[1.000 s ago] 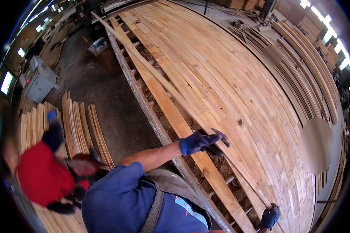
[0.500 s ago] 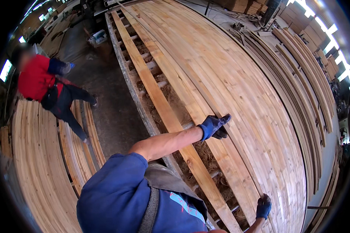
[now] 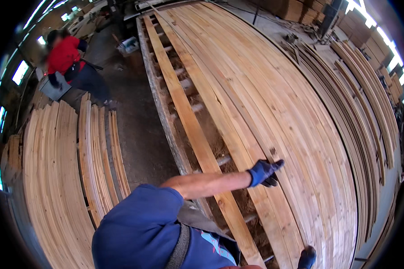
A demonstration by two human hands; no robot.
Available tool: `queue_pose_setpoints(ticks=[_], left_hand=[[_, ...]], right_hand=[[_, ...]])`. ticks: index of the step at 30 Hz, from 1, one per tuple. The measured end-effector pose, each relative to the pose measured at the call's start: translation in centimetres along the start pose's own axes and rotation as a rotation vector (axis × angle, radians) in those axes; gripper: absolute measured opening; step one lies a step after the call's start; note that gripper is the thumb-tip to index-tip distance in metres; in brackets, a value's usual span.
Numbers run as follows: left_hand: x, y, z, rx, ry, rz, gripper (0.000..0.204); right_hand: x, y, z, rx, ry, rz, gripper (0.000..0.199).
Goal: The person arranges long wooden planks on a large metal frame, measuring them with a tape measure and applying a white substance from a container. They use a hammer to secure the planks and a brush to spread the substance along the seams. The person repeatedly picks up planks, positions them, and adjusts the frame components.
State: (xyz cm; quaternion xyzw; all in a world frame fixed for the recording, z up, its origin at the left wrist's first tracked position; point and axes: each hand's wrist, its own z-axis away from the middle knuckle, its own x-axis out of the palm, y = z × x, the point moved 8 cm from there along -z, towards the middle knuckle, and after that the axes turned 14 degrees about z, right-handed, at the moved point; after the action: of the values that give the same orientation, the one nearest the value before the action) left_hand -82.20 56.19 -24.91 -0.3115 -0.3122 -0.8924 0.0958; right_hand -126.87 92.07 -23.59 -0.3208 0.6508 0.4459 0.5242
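Pale wood, in long planking [image 3: 296, 103]: many planks side by side, covering most of a counter [image 3: 154, 87] whose rough left rim runs up the view.
Stacked boards [image 3: 54, 157], left: a broad pile, level with the worker.
Stacked boards [image 3: 359, 127], right: long lengths beyond the counter's far edge.
Dark floor [image 3: 137, 107]: an open aisle between the left pile and the counter rim.
Co-worker in red [image 3: 66, 56]: now well back at upper left, beside a grey cabinet [image 3: 54, 88]; one second ago bent low near the left pile.
Loose board [image 3: 197, 134]: on the counter, with open slots on both sides showing cross-bars and brown debris.
Narrow strip [image 3: 234, 100]: lies along the planking, its far end near the counter's top edge; one second ago it slanted across the loose board.
Left hand [image 3: 265, 173], blue glove: on the strip, one digit extended, others bent; whether it grips or only presses, cannot tell.
Right hand [image 3: 307, 258], dark glove: at the strip's near end, beside the lower picture edge; its closure cannot be told.
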Motion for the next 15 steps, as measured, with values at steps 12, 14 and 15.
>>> queue_pose_setpoints(ticks=[12,14,15], left_hand=[[-0.3,2.7,-0.7,0.057,-0.057,0.042,0.052],[0.0,2.4,-2.2,-0.083,-0.289,0.021,0.045],[-0.8,2.8,-1.6,-0.085,-0.371,0.056,0.044]], right_hand=[[-10.6,-7.2,-1.6,-0.025,-0.082,0.072,0.034],[-9.2,-4.8,0.3,-0.166,0.455,0.045,0.023],[-10.0,-5.9,-0.9,-0.074,0.320,0.037,0.024]])
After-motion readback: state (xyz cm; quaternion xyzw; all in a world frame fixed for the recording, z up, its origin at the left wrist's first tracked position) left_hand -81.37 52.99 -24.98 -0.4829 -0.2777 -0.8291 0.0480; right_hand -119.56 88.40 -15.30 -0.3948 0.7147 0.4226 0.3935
